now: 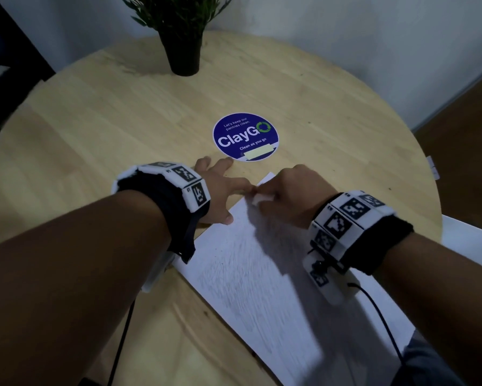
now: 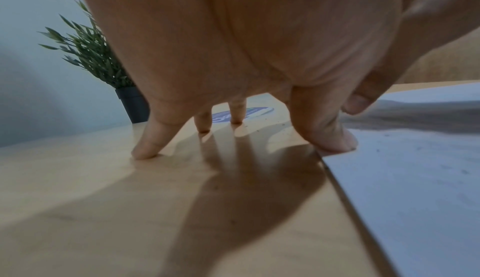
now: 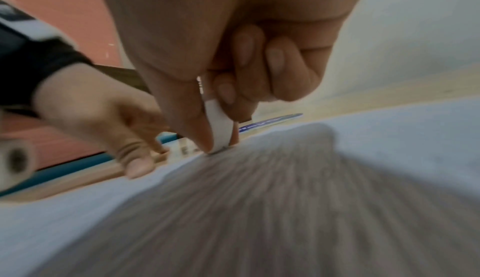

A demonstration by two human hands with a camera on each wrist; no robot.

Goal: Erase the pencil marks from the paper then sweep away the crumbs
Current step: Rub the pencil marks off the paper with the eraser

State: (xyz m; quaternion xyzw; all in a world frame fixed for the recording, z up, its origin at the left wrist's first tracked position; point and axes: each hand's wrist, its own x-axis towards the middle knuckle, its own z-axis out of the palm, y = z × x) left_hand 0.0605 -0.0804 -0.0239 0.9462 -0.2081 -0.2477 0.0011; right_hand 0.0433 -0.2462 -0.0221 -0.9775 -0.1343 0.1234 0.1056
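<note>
The left hand [image 1: 220, 188] rests spread on the round wooden worktop [image 1: 94, 129], its grip released and nothing in it. In the left wrist view the fingertips [image 2: 145, 152] press the bare wood, while the thumb [image 2: 335, 139] sits right on the near left edge of the paper [image 2: 415, 178], pinning it. A few dark crumbs [image 2: 281, 124] lie on the wood just beyond the thumb.

Behind the left hand, at the far edge of the worktop, stands a potted plant [image 1: 182, 48] in a dark pot. Nearer the middle lies a round blue "ClayGo" sticker [image 1: 245, 137], just beyond the fingers of both hands.

The white sheet of paper [image 1: 262, 274] lies diagonally across the near right part of the worktop, its far corner between the two hands. Grey pencil marks [image 1: 251, 263] streak much of its surface; motion blur hides their finer form.

The right hand [image 1: 292, 196] is over the paper's far corner, its grip clenched around a white eraser [image 1: 262, 198]. In the right wrist view the eraser [image 3: 221, 129] is pinched between thumb and curled fingers, its lower tip touching the paper [image 3: 389, 137]. The left hand [image 3: 103, 117] shows just beside it, at the sheet's edge.
</note>
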